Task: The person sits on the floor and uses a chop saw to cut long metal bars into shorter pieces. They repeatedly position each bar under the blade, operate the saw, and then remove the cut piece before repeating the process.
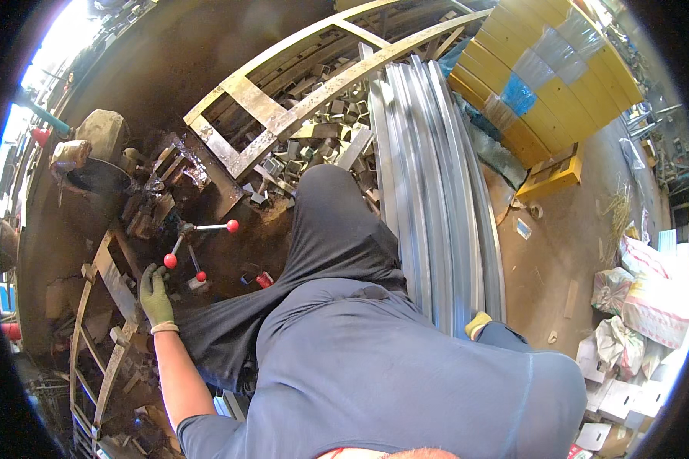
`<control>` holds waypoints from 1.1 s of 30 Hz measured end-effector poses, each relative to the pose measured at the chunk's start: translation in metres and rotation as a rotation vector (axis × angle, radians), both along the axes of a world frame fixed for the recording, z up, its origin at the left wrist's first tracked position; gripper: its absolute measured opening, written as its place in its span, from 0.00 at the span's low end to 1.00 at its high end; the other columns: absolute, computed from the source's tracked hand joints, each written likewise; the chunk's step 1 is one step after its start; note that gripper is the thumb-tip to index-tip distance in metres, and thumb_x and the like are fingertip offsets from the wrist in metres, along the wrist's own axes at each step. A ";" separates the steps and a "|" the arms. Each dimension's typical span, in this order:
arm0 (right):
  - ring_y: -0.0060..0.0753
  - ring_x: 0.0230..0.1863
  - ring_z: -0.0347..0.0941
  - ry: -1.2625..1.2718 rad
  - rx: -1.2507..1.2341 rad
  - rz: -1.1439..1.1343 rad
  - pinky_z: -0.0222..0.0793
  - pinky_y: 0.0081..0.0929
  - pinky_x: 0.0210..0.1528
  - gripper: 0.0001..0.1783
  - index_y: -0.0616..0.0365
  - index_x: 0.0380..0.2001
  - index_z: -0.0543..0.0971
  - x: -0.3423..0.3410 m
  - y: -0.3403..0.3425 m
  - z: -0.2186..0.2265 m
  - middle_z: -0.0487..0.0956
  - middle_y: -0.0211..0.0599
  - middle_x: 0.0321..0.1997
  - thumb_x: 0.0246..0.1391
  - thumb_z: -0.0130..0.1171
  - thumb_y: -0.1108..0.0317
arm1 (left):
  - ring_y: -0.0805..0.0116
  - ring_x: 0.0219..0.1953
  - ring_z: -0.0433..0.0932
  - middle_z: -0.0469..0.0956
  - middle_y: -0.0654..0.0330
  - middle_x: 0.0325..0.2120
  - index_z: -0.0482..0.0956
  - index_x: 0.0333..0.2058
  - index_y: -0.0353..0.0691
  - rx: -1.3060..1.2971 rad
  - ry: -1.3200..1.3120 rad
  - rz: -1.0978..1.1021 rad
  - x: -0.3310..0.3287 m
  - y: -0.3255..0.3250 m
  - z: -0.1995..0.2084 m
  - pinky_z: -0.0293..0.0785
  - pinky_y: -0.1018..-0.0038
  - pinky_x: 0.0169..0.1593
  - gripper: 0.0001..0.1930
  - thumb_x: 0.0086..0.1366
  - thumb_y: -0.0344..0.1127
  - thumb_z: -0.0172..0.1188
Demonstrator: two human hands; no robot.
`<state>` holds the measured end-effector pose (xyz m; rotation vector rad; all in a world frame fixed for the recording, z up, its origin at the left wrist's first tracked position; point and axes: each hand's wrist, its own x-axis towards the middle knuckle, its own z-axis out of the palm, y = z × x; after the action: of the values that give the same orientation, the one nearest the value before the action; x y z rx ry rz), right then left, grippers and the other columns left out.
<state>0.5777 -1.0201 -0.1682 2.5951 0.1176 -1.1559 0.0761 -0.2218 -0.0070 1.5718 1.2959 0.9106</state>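
Note:
My left hand (pixel 158 300), in a yellow-green glove with dark fingertips, is beside a three-armed lever handle (pixel 182 229) with red ball knobs. Its fingers are stretched out just below the nearest red knob (pixel 170 261), and nothing shows in them. On the other side of my body, my right hand (pixel 478 325) is gloved too and sits at the near right edge of a bundle of long grey metal profiles (pixel 429 191). My sleeve and shoulder hide most of that hand, so its fingers cannot be made out.
Short metal offcuts (pixel 337 115) lie heaped ahead, under a curved metal frame (pixel 241 103). A yellow slatted panel (pixel 543 76) stands at the far right. White sacks (pixel 654 294) and boxes (pixel 616 398) are piled on the right. Another metal frame (pixel 103 367) lies at the left.

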 end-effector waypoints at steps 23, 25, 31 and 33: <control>0.64 0.73 0.79 -0.349 0.268 -0.268 0.78 0.57 0.73 0.43 0.58 0.74 0.74 0.088 0.166 -0.016 0.80 0.57 0.73 0.59 0.77 0.57 | 0.70 0.46 0.86 0.87 0.56 0.51 0.79 0.67 0.32 -0.024 -0.111 0.058 -0.006 -0.023 0.024 0.84 0.73 0.51 0.18 0.86 0.34 0.58; 0.65 0.71 0.81 -0.370 0.193 -0.299 0.80 0.57 0.72 0.36 0.58 0.70 0.77 0.101 0.176 -0.025 0.81 0.56 0.73 0.62 0.75 0.60 | 0.68 0.50 0.87 0.87 0.55 0.52 0.79 0.67 0.31 -0.028 -0.110 0.088 -0.008 -0.031 0.032 0.85 0.71 0.55 0.18 0.87 0.34 0.58; 0.62 0.68 0.83 -0.332 0.236 -0.153 0.83 0.52 0.68 0.24 0.56 0.61 0.85 0.079 0.191 -0.027 0.86 0.55 0.66 0.61 0.68 0.67 | 0.63 0.55 0.88 0.87 0.56 0.55 0.79 0.67 0.30 0.126 0.013 0.039 -0.036 -0.035 0.033 0.84 0.66 0.62 0.19 0.87 0.35 0.58; 0.62 0.68 0.83 -0.288 0.223 -0.181 0.82 0.52 0.68 0.26 0.57 0.61 0.84 0.057 0.202 -0.030 0.87 0.56 0.64 0.59 0.68 0.66 | 0.65 0.56 0.87 0.87 0.56 0.56 0.80 0.66 0.30 0.079 -0.055 0.042 -0.037 -0.029 0.029 0.84 0.67 0.62 0.18 0.86 0.34 0.59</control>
<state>0.6344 -0.8179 -0.1978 2.9923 -0.0560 -0.8507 0.0391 -0.2506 0.0217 1.5739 1.2728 1.0352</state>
